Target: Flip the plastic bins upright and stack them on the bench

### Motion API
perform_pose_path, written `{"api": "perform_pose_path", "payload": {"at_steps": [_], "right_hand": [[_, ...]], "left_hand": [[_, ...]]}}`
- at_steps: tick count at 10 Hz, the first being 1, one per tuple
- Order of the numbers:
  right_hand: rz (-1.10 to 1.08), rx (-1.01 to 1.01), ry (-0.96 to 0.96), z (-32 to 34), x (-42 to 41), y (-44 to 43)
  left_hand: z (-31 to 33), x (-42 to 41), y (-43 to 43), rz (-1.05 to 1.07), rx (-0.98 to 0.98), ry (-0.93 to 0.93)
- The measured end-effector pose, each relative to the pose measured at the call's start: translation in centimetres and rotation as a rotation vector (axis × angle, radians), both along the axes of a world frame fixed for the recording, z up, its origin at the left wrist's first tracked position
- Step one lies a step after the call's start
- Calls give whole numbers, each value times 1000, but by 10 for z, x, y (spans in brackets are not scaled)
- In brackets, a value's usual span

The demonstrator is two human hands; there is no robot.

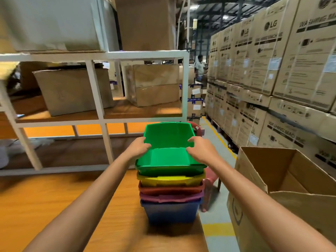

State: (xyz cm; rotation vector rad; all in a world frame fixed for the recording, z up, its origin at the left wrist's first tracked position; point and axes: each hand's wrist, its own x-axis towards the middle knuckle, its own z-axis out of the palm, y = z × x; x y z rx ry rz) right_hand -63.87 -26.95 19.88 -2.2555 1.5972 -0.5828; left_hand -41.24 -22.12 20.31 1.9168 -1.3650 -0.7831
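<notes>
A stack of upright plastic bins stands at the right edge of the wooden bench (54, 206). From the bottom they are a blue bin (171, 212), a purple bin (171, 197), a red bin (171, 189), a yellow bin (171, 180) and a green bin (170, 142) on top, open side up. My left hand (139, 147) grips the green bin's left rim. My right hand (200, 149) grips its right rim. The green bin sits nested in the yellow one.
A white metal rack (101, 113) with cardboard boxes stands behind the bench. An open cardboard box (283, 179) sits on the floor at right, a red plastic stool (209, 180) beside the stack. Tall stacked appliance cartons (272, 70) line the aisle; a person (200, 68) stands far back.
</notes>
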Motion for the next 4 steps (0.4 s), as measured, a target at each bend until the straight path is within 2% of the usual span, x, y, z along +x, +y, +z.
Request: {"api": "perform_pose_path", "payload": {"at_steps": [1, 2, 3, 4], "right_hand": [[58, -99, 169, -18, 7, 36], [32, -162, 283, -41, 12, 52], [-1, -221, 275, -51, 17, 62], [4, -321, 158, -50, 23, 67]], "left_hand": [[-28, -7, 22, -80, -24, -420], [-58, -12, 32, -69, -131, -577], [-64, -10, 45, -53, -211, -580], [-60, -1, 51, -66, -384, -666]]}}
